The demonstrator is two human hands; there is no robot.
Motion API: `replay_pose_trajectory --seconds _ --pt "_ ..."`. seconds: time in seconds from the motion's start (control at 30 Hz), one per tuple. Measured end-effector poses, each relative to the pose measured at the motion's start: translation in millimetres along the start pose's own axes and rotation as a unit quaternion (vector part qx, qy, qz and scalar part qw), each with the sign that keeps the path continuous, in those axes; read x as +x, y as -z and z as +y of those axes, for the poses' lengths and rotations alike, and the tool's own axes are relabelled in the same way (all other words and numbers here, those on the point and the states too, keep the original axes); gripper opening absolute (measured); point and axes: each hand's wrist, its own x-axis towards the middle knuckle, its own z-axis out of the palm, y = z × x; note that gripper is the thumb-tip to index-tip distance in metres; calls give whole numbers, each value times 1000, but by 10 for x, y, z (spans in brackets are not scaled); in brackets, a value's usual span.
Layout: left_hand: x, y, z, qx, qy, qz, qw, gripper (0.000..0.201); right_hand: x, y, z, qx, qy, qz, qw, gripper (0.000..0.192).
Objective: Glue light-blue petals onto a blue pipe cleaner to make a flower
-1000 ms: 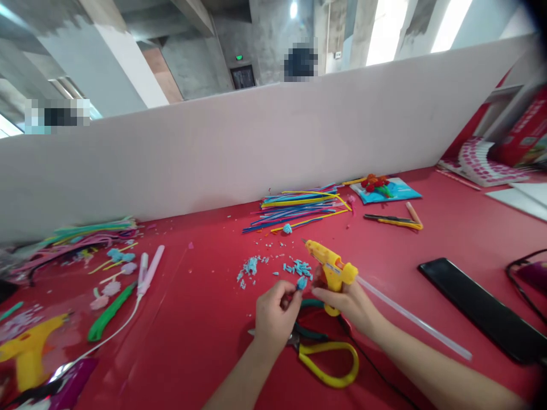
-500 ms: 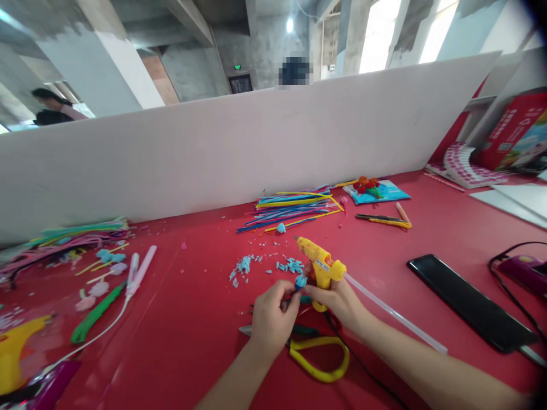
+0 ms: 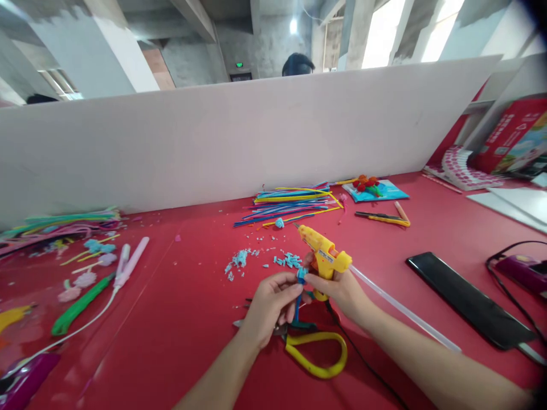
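Observation:
My right hand (image 3: 344, 293) is closed round a yellow hot glue gun (image 3: 325, 256), its nozzle pointing up and left and a clear glue stick (image 3: 401, 306) sticking out behind. With its thumb and fingertips it also touches a small light-blue fuzzy piece (image 3: 301, 274) on a dark-blue pipe cleaner stem (image 3: 297, 307). The fingers of my left hand (image 3: 273, 302) pinch that stem just below the piece. Yellow-handled scissors (image 3: 320, 370) lie under my hands, their blades partly hidden. Light-blue clippings (image 3: 289, 261) and a small blue ball (image 3: 279, 222) lie beyond.
Pipe cleaners (image 3: 294, 202) lie bundled by the white partition (image 3: 205, 142). On the right are a black phone (image 3: 465, 299) and tweezers (image 3: 384, 218). At left lie a pink corded tool (image 3: 130, 265), a green twisted piece (image 3: 81, 304) and another yellow glue gun (image 3: 12, 318). A black cord (image 3: 363, 356) runs below my right arm.
My left fingers have shifted lower on the stem, showing more of its dark-blue length. The glue gun has moved slightly right with my right hand. The camera view has turned a little.

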Motion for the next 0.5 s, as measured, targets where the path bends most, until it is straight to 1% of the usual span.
replay_pose_trajectory --seconds 0.1,0.2,0.27,0.37,0.4,0.5 --pt "26 31 -4 -53 -1 12 999 13 52 82 -100 -36 17 -1 999 21" --pt "55 71 -11 -87 -20 54 995 12 69 147 -220 -61 31 -16 998 22" --pt "76 102 -2 -101 -28 86 991 14 33 165 -245 -68 31 -28 997 24" --pt "105 142 20 -99 -30 126 987 16 -73 173 -180 -75 15 -5 997 29" --pt "112 150 25 -91 -30 135 986 16 -110 178 -145 -82 12 -7 997 29" --pt "118 156 32 -62 -35 152 986 17 -188 208 -63 -118 37 -42 991 25"
